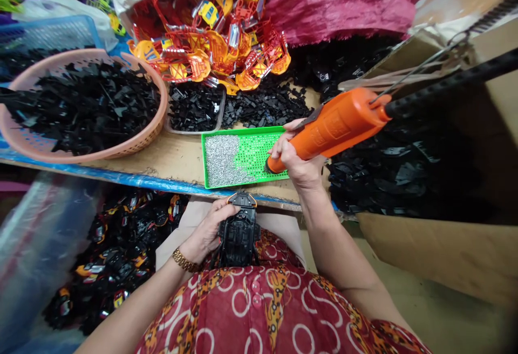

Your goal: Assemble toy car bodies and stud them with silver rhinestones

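My left hand (210,228) grips a black plastic toy car chassis (239,232), held underside up against my lap, its thumb lying on the upper face. An orange electric screwdriver (334,127) is wrapped in the fingers of my right hand (297,162). Its tip points down and left, over the green perforated tray (259,182). Small silver screws (222,161) fill the left part of that tray. Whether a screw sits on the tip is too small to tell.
A pink basket (162,111) of black parts stands left, beside a clear container (194,127) of small black pieces. Orange-red toy car bodies (218,46) are heaped behind. A cardboard box (437,246) is at right; finished-looking cars (121,257) lie below left. A cable (453,81) runs from the screwdriver.
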`<state>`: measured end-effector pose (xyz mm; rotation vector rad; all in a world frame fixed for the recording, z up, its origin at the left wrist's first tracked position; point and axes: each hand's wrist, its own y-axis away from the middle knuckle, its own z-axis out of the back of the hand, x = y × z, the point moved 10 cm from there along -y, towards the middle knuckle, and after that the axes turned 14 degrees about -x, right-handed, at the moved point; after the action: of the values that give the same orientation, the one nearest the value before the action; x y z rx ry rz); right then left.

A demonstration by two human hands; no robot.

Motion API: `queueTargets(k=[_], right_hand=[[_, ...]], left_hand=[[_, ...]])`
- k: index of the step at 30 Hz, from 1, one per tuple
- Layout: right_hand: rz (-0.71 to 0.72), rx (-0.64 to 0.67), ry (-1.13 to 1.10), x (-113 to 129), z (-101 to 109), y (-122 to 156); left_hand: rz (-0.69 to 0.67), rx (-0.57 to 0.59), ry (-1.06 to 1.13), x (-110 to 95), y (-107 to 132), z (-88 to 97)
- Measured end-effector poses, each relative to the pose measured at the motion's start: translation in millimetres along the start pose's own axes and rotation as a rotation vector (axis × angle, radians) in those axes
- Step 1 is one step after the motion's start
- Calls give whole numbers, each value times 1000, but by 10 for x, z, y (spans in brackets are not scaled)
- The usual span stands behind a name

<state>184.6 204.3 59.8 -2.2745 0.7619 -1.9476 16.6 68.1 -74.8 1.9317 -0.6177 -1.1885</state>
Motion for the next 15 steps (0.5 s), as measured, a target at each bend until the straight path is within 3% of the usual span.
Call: queueTargets(k=[7,11,15], right_hand=[[17,-61,-33,35,77,-9],[51,-42,-70,190,56,-27],[25,-38,-112,455,20,-40]], left_hand=[[133,274,0,165,164,-242],[167,296,49,180,159,-281],[138,236,66,111,110,-277]])
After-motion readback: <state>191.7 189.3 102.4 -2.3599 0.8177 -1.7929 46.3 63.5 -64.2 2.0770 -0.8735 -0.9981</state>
